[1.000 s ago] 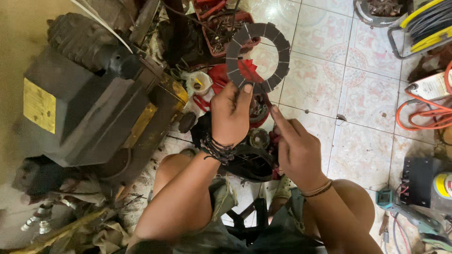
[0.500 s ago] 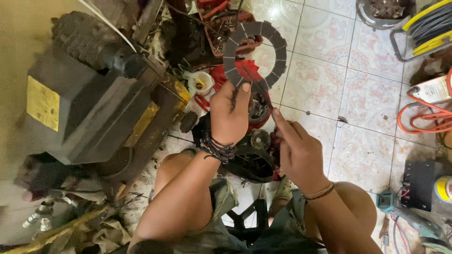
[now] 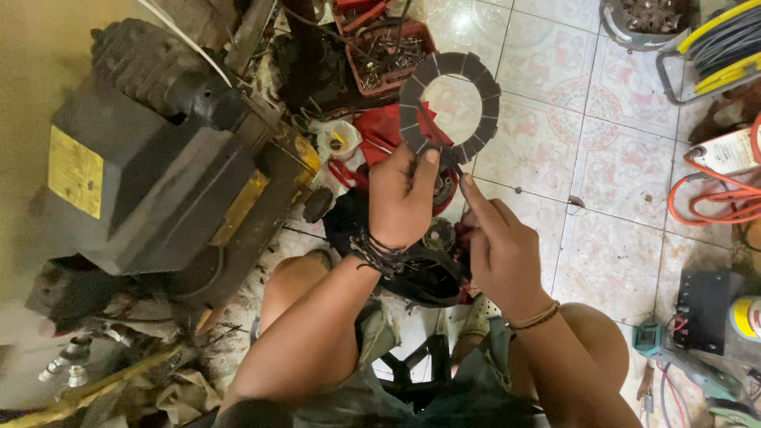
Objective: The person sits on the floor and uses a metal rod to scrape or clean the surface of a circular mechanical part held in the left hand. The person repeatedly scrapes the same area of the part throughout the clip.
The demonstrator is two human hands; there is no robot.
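Since a second ago the grey ring-shaped friction disc (image 3: 449,107) has risen slightly toward twelve o'clock and now covers more of the red parts tray (image 3: 380,43), and the view has tipped a little. The left hand (image 3: 403,196) has kept its pinch on the disc's lower rim, thumb on the near face, while the right hand (image 3: 501,246) has kept its forefinger stretched up to that same rim at about six o'clock on the ring, its other fingers curled in.

One disc is held up over the tiled floor (image 3: 602,206), upright and facing the camera, its ring split into many pads; red rag and tile show through the hole. Two hands are in view, one cord bracelet on each wrist.

At nine o'clock of the hands sits one big black engine block (image 3: 151,174) bearing one yellow label. Below the hands, at six o'clock, lies one dark round housing (image 3: 424,277). At two o'clock stands one yellow cable reel (image 3: 725,43); at three o'clock lies one orange hose coil (image 3: 713,198). At four o'clock lies one teal power tool (image 3: 674,353).
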